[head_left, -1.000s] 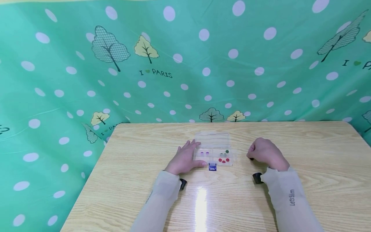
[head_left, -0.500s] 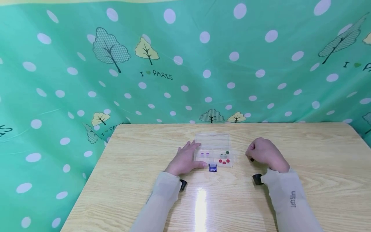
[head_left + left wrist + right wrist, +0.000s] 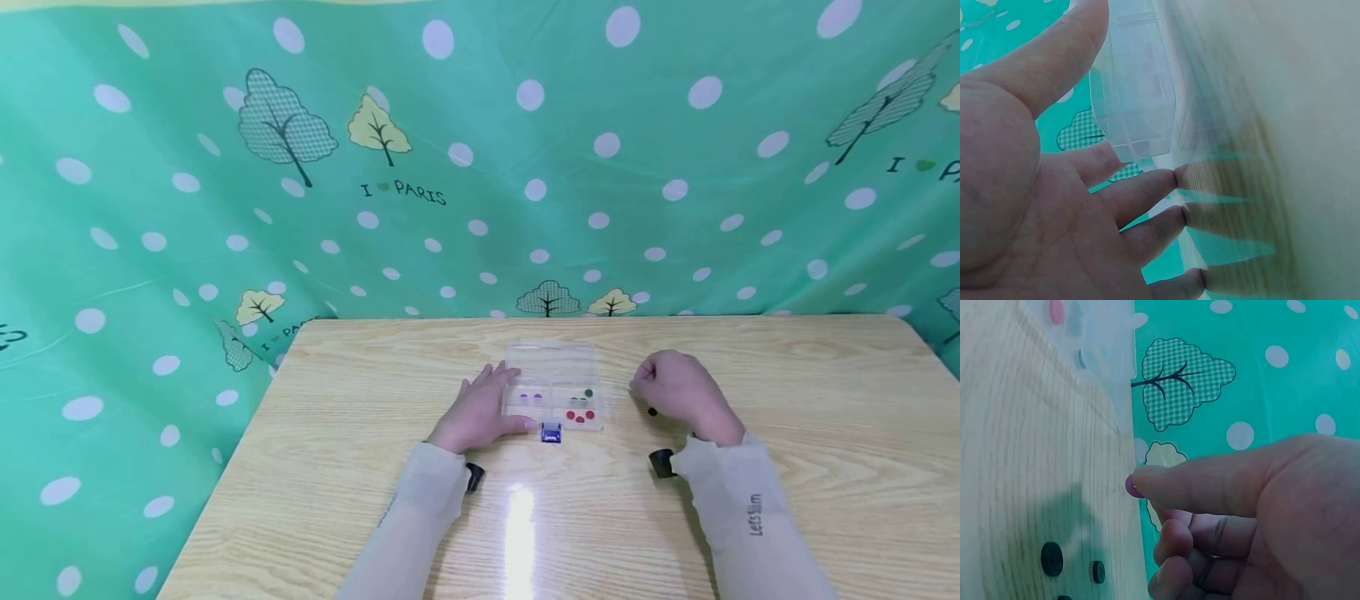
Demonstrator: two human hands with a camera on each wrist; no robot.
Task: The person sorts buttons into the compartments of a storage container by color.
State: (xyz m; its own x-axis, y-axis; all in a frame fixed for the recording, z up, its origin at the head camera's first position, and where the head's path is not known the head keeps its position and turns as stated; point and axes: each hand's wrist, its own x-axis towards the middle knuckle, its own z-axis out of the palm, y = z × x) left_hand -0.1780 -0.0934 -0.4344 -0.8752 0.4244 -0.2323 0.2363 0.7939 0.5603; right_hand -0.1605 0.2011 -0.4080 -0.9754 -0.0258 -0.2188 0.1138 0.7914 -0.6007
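A clear plastic compartment box (image 3: 597, 421) stands with its lid (image 3: 551, 360) swung back. Purple buttons (image 3: 537, 397) lie in its left part; a green button (image 3: 588, 392) and red buttons (image 3: 580, 419) show at the right. My left hand (image 3: 480, 410) steadies the box's left end, thumb at the front and index finger behind, fingers fairly straight. To the right of the box, above the table, my right hand (image 3: 678, 392) pinches a purple button (image 3: 1133, 486) between thumb and index finger. Its other fingers are curled in.
Dark buttons (image 3: 1052, 559) lie on the wooden table (image 3: 352, 400) beneath my right hand; one dark button (image 3: 652, 412) shows in the head view. A blue clasp (image 3: 551, 432) sits at the box's front. A green dotted cloth (image 3: 450, 167) hangs behind the table.
My right hand has lifted slightly and shifted left toward the box, uncovering a dark button on the table. The left hand and the box stay in place.
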